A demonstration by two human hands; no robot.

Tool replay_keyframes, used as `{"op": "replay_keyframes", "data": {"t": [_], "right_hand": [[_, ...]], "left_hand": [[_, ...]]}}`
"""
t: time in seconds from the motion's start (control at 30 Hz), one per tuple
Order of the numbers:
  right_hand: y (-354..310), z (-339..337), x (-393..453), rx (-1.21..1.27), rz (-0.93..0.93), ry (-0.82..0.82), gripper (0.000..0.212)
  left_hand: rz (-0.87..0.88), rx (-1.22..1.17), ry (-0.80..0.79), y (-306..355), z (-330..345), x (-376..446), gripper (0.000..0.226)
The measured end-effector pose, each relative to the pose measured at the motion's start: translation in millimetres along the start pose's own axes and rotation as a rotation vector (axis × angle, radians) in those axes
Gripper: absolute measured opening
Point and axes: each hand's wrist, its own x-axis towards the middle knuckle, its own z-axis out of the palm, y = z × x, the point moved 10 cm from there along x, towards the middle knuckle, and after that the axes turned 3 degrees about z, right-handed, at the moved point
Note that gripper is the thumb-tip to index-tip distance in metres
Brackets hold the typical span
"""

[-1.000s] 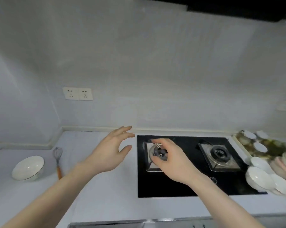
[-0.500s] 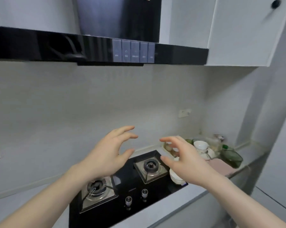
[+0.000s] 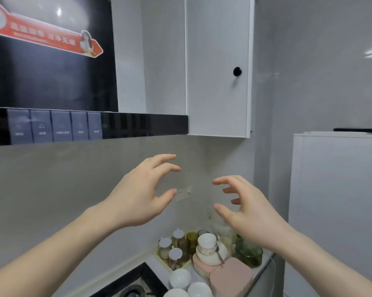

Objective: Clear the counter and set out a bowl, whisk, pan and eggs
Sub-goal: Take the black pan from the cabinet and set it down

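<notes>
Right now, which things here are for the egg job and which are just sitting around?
For the job:
- white bowls, maybe
- left hand, empty
- right hand, empty

Just sitting around:
- spice jars
- green glass bowl
- pink containers
- stacked cups
- wall cupboard

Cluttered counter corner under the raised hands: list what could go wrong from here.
1. Both hands, left and right, hang empty above the crowded corner; a downward sweep could knock the cup stacked on a plate.
2. The lidded jars stand packed together, so lifting one may tip its neighbours.
3. The white bowls sit right beside the hob and could slide onto it if nudged.
</notes>
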Motion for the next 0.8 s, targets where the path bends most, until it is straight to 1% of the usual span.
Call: {"op": "replay_keyframes", "data": {"t": [0.23,0.43,0.53,0.63,0.73,0.8], "right_hand": [[67.9,-64.8,78.1,-0.046,-0.008,0.100,0.038],[107.1,-105.0,113.1,-0.025,-0.047,0.225,0.034],[130.0,-126.1,134.9,0.026,-0.075,0.293,0.033],[153.7,-135.7,164.2,0.070,-0.095,0.306,0.033],[174.3,-137.8,202.7,0.129,-0.137,0.301,0.032],[185.8,-134.7,230.2,0.186,-0.171,0.289,0.033]], "left_hand": [[0.122,-0.021,0.069,16.3,39.7,121.1,0.050],[0.183,-0.043,0.197,32.4,49.4,182.8,0.046],[0.200,-0.038,0.243,45.9,51.8,219.2,0.051],[0.219,-0.012,0.295,58.5,51.4,254.6,0.061],[0.247,0.024,0.400,74.4,40.9,285.4,0.071],[0.247,0.071,0.469,83.2,33.1,303.9,0.072]]}}
